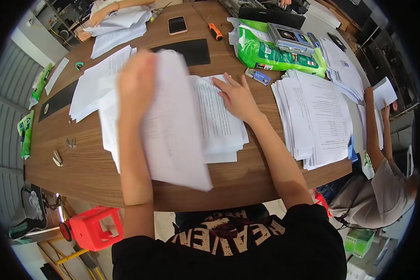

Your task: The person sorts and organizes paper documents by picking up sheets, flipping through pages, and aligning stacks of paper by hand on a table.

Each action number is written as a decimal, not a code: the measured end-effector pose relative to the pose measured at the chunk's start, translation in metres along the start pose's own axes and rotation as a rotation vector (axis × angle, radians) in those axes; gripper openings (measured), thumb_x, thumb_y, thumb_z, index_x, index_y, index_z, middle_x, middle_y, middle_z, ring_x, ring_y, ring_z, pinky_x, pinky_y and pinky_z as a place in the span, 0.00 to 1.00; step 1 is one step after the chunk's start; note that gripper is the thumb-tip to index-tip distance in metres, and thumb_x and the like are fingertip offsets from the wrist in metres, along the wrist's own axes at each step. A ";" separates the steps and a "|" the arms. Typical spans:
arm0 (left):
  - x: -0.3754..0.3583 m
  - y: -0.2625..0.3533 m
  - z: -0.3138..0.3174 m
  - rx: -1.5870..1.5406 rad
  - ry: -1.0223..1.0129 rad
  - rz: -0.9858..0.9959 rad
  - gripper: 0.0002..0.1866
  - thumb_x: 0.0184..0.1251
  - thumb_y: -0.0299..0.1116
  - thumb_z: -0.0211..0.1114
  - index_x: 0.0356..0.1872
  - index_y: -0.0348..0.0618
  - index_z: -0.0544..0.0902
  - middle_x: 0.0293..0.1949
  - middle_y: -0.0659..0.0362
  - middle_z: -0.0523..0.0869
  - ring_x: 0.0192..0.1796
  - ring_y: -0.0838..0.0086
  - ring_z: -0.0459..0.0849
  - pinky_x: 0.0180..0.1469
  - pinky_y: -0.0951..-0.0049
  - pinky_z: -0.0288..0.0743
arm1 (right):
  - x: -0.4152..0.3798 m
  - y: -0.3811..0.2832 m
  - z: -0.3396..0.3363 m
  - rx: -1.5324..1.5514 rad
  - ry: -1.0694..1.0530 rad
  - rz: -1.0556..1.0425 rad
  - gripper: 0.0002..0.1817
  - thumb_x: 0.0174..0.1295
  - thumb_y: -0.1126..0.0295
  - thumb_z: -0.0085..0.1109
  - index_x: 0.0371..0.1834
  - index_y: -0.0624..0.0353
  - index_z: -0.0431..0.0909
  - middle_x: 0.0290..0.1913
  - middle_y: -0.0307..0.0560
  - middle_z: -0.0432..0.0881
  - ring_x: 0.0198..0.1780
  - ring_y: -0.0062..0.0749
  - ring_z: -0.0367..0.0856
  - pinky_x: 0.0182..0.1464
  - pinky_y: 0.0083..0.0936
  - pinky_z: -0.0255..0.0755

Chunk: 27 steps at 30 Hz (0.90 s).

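Note:
My left hand [137, 81], blurred by motion, is closed on the upper left edge of a printed sheet [175, 126] that stands tilted above the table. Under and beside it lies a stack of printed pages [217, 112], with more white paper [109, 121] to the left under my forearm. My right hand [238, 100] rests on the right side of that stack, fingers spread and fingertips near its top edge. A black mat [191, 52] lies just beyond the papers.
On the wooden table [79, 172] are a thick paper stack [319, 116], a green wipes pack [270, 56], a correction-tape-like blue item [258, 77], a phone [177, 25], a screwdriver [214, 31] and a stapler [57, 158]. Co-workers handle paper at right [382, 93] and far left. A red stool [95, 227] stands below.

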State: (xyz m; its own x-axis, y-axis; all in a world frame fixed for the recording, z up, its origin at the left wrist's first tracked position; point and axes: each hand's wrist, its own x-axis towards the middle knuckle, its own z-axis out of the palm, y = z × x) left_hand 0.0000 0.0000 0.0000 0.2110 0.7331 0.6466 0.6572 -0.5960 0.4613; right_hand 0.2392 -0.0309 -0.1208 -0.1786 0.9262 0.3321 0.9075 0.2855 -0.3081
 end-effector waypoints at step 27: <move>0.007 0.011 -0.060 -0.352 1.077 -0.165 0.18 0.73 0.41 0.43 0.34 0.35 0.71 0.37 0.52 0.78 0.36 0.71 0.77 0.38 0.70 0.74 | -0.017 -0.106 -0.098 1.101 -0.366 -0.550 0.66 0.31 0.55 0.79 0.72 0.57 0.40 0.72 0.52 0.49 0.70 0.44 0.54 0.69 0.36 0.50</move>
State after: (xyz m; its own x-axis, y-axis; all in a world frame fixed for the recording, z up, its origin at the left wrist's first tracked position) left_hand -0.0351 -0.0213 0.0458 -0.6997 0.2511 0.6689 0.3442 -0.7020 0.6235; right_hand 0.1831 -0.1007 -0.0063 -0.6804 0.5856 0.4405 -0.0785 0.5394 -0.8384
